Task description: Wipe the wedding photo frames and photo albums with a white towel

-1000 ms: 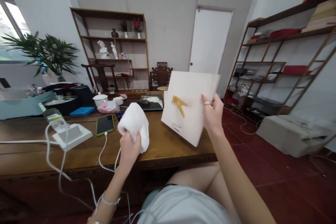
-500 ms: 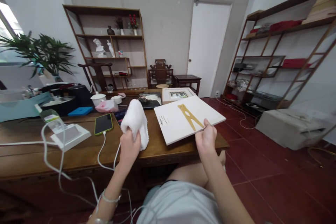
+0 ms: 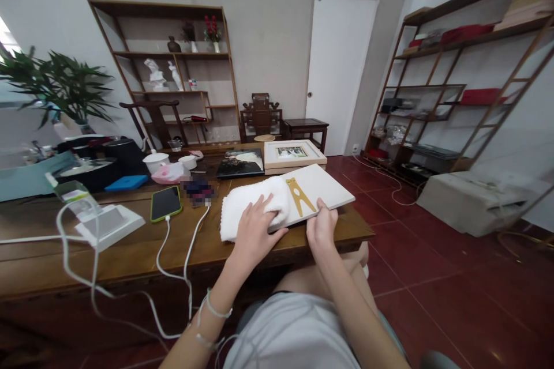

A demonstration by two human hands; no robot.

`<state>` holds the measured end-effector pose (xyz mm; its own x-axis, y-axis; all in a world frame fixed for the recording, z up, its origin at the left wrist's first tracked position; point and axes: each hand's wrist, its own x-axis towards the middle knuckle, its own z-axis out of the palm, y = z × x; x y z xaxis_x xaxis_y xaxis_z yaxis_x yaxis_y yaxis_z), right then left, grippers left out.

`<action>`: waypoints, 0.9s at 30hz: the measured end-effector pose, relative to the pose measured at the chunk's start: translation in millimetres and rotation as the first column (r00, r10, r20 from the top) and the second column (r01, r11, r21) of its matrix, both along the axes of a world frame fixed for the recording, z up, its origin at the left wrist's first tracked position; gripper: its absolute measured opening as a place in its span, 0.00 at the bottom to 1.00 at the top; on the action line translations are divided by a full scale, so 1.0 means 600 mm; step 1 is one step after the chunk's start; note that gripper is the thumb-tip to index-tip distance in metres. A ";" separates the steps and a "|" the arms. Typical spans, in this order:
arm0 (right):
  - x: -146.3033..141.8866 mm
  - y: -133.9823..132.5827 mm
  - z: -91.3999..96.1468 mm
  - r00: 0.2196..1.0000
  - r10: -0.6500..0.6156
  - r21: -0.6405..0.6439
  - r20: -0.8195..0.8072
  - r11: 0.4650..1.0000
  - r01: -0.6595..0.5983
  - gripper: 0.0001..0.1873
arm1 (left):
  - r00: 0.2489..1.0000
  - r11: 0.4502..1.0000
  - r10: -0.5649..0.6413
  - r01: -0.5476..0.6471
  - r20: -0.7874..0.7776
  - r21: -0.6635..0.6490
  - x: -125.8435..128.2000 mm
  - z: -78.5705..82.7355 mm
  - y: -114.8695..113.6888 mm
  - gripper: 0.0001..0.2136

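Note:
A white picture frame (image 3: 331, 187) lies face down at the table's front edge, its gold-coloured stand (image 3: 300, 197) uppermost. My right hand (image 3: 322, 226) grips its near edge, thumb on top and fingers underneath. Over the frame's left part and the tabletop beside it spreads a fluffy white towel (image 3: 242, 204). My left hand (image 3: 257, 228) presses flat on that towel, fingers stretched out and thumb apart. The towel hides the left end of the frame's back.
Behind stand a light framed photo (image 3: 318, 157) and a dark picture (image 3: 240, 164). Left on the wooden table (image 3: 130, 259) are a green-edged phone (image 3: 166, 203), white cables (image 3: 190, 253), a white box (image 3: 112, 228) and a blue box (image 3: 125, 183). White cups (image 3: 156, 162) stand farther back.
My left hand has brought the bunched towel rightward and down onto the frame's left part, its fingers now spread over it. The frame has come down slightly and left, still in my right hand.

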<state>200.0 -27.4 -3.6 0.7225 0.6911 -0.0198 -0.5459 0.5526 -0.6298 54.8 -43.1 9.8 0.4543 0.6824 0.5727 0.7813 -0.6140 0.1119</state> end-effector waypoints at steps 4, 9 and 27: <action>0.010 -0.001 -0.004 0.990 0.130 -0.001 0.059 0.992 -0.130 0.22 | 0.999 1.000 0.017 -0.016 -0.041 0.021 0.003 -0.006 0.015 0.13; 0.026 -0.002 -0.004 0.958 0.286 0.006 -0.009 0.958 -0.286 0.22 | 0.998 0.999 0.019 -0.017 -0.060 0.039 0.001 -0.007 0.016 0.13; 0.059 -0.012 0.004 0.932 0.357 -0.062 0.059 0.933 -0.353 0.12 | 0.991 0.998 -0.023 0.030 -0.132 0.059 -0.023 -0.009 0.023 0.12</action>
<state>235.4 -34.8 -1.1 0.4308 0.9022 -0.0200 -0.6554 0.2976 -0.6942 40.8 -29.5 4.2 0.5457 0.6351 0.5467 0.7702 -0.6372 -0.0284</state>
